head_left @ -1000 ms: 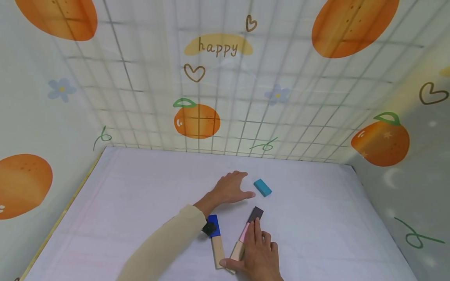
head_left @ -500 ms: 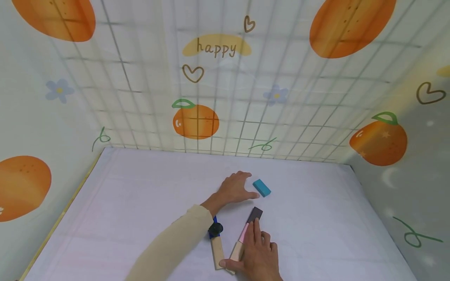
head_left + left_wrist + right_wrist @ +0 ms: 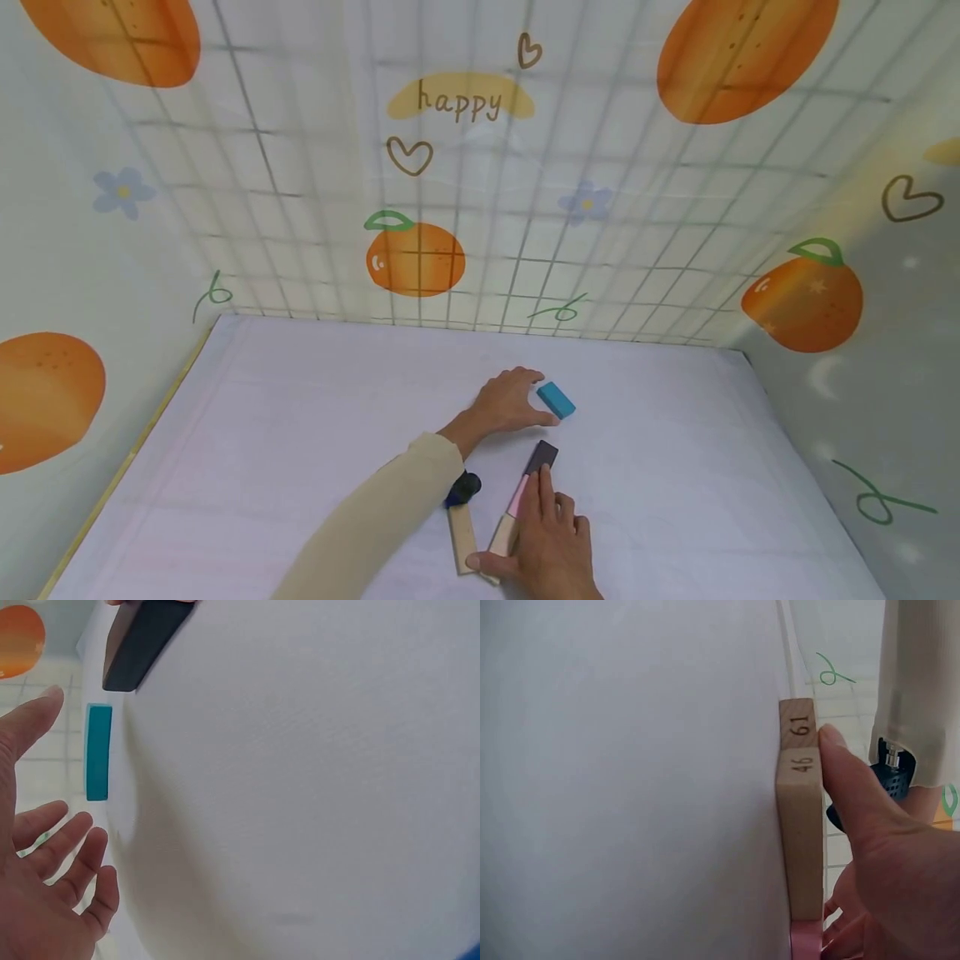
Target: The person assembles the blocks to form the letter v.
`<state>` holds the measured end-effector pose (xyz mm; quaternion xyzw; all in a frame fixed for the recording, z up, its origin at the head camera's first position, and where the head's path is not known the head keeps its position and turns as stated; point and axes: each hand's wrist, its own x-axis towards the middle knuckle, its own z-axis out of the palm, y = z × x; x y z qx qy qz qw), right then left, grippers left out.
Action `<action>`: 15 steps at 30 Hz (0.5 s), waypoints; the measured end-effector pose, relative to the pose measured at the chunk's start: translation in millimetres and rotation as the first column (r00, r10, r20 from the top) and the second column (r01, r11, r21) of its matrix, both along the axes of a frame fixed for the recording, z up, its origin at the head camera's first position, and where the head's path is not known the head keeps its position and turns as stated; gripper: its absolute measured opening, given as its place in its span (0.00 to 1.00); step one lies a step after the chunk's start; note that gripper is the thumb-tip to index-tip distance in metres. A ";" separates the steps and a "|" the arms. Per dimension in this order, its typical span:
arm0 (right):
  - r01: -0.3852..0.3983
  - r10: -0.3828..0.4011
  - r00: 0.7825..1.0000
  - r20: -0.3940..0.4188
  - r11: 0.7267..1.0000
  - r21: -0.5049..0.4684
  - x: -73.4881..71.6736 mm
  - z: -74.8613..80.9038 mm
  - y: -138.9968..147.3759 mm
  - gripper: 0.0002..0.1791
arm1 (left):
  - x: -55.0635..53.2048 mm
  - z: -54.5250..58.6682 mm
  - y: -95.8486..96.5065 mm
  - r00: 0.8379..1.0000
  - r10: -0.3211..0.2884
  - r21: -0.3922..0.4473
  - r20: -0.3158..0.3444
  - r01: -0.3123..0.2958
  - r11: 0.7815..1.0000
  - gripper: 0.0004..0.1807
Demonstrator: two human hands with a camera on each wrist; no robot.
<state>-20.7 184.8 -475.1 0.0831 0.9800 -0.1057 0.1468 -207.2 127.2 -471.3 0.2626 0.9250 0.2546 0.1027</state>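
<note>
In the head view my left hand [image 3: 510, 402] reaches over the table beside a teal block [image 3: 556, 400], thumb and fingers spread on either side of its near end. The left wrist view shows a gap between this hand [image 3: 56, 877] and the teal block [image 3: 98, 754]. My right hand [image 3: 557, 533] rests along a slanted row of a black block [image 3: 542, 456], a pink block [image 3: 517, 497] and a plain wooden block [image 3: 502, 533]. Its thumb touches the bottom corner, where a second plain wooden block [image 3: 462, 537] meets the row. In the right wrist view the wooden blocks [image 3: 801, 832] carry numbers.
A blue block [image 3: 452, 502] tops the left-hand row, mostly hidden by the left wrist's camera [image 3: 467, 485]. White cloth covers the table [image 3: 675, 467]. Printed curtains [image 3: 480, 200] close in the back and sides.
My left hand has moved right toward the teal block, and its wrist camera now hides most of the blue block. The right hand and the blocks keep their places.
</note>
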 end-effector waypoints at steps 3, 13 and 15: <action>-0.001 0.001 1.000 -0.003 1.000 0.007 0.0 -0.2 -0.2 0.89 | 0.6 -0.9 3.0 1.000 -0.002 -0.028 -0.008 0.001 1.000 0.43; -0.008 0.008 1.000 -0.007 1.000 0.030 0.7 0.0 -0.9 0.89 | -2.1 -6.8 9.7 0.998 -0.014 -0.062 -0.054 0.010 0.998 0.43; -0.009 0.010 1.000 -0.007 0.999 0.035 1.1 0.0 -0.1 0.89 | -3.0 -8.0 11.1 0.998 -0.007 -0.069 -0.060 0.003 0.998 0.43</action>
